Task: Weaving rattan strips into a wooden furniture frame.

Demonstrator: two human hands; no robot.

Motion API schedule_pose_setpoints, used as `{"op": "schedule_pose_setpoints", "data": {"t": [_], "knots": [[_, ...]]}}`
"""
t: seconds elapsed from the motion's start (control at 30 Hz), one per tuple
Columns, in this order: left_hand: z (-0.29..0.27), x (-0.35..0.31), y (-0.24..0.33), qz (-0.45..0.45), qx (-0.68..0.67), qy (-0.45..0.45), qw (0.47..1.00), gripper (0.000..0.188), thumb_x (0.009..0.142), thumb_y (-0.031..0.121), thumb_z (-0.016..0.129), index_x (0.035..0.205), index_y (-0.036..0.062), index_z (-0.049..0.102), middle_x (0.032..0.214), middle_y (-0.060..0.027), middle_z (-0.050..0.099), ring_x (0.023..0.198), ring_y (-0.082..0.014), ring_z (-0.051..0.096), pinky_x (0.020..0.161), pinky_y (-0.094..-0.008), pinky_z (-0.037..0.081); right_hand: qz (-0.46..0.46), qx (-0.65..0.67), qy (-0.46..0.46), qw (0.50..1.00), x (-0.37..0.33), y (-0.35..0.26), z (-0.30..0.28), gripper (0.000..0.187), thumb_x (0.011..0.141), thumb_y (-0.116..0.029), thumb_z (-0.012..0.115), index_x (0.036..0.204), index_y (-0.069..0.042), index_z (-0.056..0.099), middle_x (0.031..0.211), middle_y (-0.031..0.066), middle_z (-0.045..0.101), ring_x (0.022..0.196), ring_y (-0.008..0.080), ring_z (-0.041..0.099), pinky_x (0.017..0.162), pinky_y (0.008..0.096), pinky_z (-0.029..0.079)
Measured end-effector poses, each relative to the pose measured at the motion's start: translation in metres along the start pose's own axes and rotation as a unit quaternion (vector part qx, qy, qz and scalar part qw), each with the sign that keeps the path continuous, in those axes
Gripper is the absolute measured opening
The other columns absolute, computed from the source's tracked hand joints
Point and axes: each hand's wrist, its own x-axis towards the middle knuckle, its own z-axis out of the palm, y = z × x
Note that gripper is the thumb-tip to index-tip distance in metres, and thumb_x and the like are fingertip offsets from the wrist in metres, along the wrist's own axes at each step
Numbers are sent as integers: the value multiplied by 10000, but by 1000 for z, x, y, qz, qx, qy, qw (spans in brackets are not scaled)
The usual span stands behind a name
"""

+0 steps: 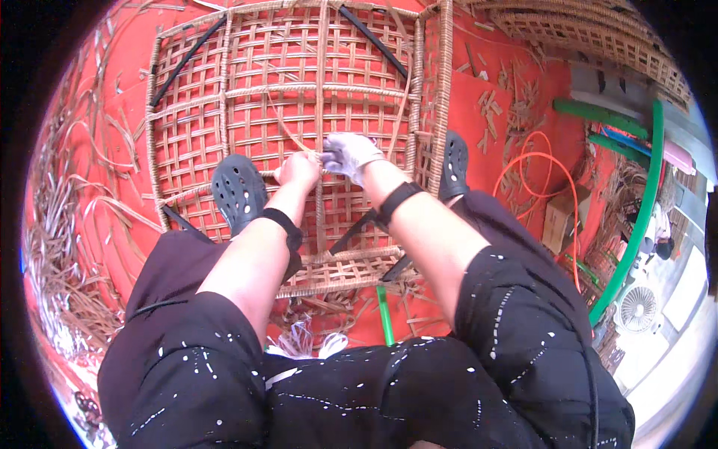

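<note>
A large frame of woven brown wicker (pixel 273 91) lies before me, with an open lattice and wrapped ribs. My left hand (pixel 299 170), bare, is closed at the middle rib, pinching a thin wicker strip (pixel 286 130) that curves up and left from the fingers. Just right of it, my right hand (pixel 350 154) wears a white glove, its fingers curled on the same strip against the rib. The two hands almost touch; the exact grip between them is partly hidden. Black bars (pixel 374 42) cross the frame's corners.
My dark clogs (pixel 238 193) stand on either side of the hands. Loose strips (pixel 97 202) litter the red floor covering (pixel 479 97). To the right are an orange hose (pixel 557 161), a cardboard box (pixel 561 218), a green curved bar (pixel 645 217) and a fan (pixel 637 307).
</note>
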Motion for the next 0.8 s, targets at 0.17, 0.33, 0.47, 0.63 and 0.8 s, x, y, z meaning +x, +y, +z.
{"op": "schedule_pose_setpoints", "data": {"t": [0.17,0.33,0.47,0.63,0.8], "knots": [[-10,-4,4,40,17,-10,999,319,861,355,453,965,150,675,1004,-116,647,983,-270,599,854,-426,410,-3,50,-67,996,22,15,5,171,867,-125,523,1016,-42,514,770,63,578,530,147,555,433,265,449],[-17,-7,6,58,42,-11,997,332,865,353,433,967,145,671,988,-121,648,978,-283,597,855,-437,410,-11,-125,-169,978,15,0,-9,241,833,13,456,1069,-20,490,950,63,604,569,92,550,460,211,438],[-19,0,0,89,62,-36,993,374,865,382,400,999,145,656,1001,-142,640,1014,-299,579,877,-439,406,-45,-328,-167,929,19,-8,-10,355,758,71,467,1095,-23,410,1044,81,616,774,164,607,539,282,492],[-18,3,-8,117,21,-59,991,395,853,400,403,1051,152,638,1038,-141,628,1045,-299,563,906,-427,407,-265,-672,-87,686,19,-7,-8,269,790,-72,515,1049,-26,456,1001,170,617,872,281,614,733,375,497],[-17,-3,-11,152,-16,-67,986,387,808,437,505,1077,190,631,1026,-115,637,1021,-273,580,891,-401,431,-227,-825,-54,515,-7,-19,-14,318,863,-351,444,947,-103,626,965,125,635,891,305,611,783,412,487]]}}
